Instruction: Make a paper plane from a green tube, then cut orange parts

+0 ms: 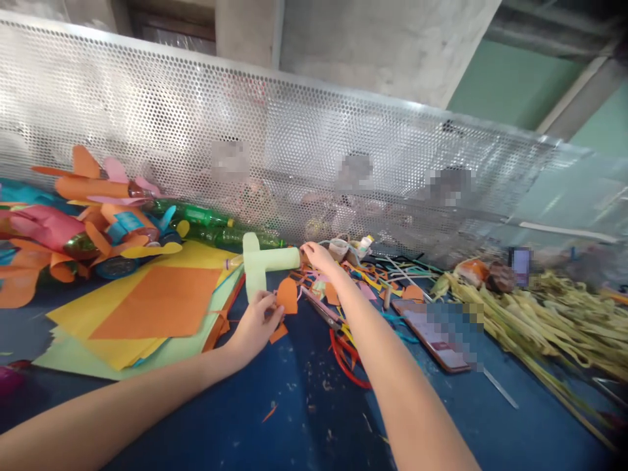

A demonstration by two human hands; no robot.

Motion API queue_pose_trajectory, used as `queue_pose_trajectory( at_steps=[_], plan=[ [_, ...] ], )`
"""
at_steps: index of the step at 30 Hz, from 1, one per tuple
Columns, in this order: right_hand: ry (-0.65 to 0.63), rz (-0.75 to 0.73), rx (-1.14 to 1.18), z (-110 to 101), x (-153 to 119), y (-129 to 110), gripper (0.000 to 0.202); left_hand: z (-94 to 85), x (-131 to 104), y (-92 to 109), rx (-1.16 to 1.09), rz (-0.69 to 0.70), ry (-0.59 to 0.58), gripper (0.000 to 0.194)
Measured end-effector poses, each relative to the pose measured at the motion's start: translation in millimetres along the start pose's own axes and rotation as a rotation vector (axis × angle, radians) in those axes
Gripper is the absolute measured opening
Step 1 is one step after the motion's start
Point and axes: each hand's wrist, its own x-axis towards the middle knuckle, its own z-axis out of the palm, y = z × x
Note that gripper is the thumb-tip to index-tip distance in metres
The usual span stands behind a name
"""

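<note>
My left hand [255, 330] is closed, its fingertips pinching a small orange paper piece [287, 297] with a rounded top. Just behind it is a light green paper airplane [275, 260], with a tube body and a long rounded wing across it. My right hand [318, 256] reaches to the right end of that tube, fingers pressed together; whatever lies between them is too small to tell. Under my right forearm, partly covered, lie scissors with red handles [347, 366]. Cut paper scraps [366, 291] in several colours surround them.
Orange, yellow and green paper sheets [157, 304] are stacked at left, with paper-covered bottle airplanes [98, 222] behind. A phone [434, 337] lies at right, near dried plant strips [554, 320]. A glue bottle [366, 244] stands before the perforated metal panel [294, 144].
</note>
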Motion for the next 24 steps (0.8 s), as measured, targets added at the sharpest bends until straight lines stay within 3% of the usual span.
queue_pose_trajectory(
  at_steps=[5,12,24],
  plan=[
    [-0.048,0.007,0.063,6,28,4,0.028,0.5,1,2,-0.033,0.0,-0.053,0.017],
    [-0.236,0.001,0.061,12,16,19,0.026,0.9,4,-4,-0.013,0.005,-0.07,0.015],
    [-0.164,0.057,0.274,36,32,18,0.026,-1.0,3,5,-0.121,-0.123,-0.037,0.019]
  ],
)
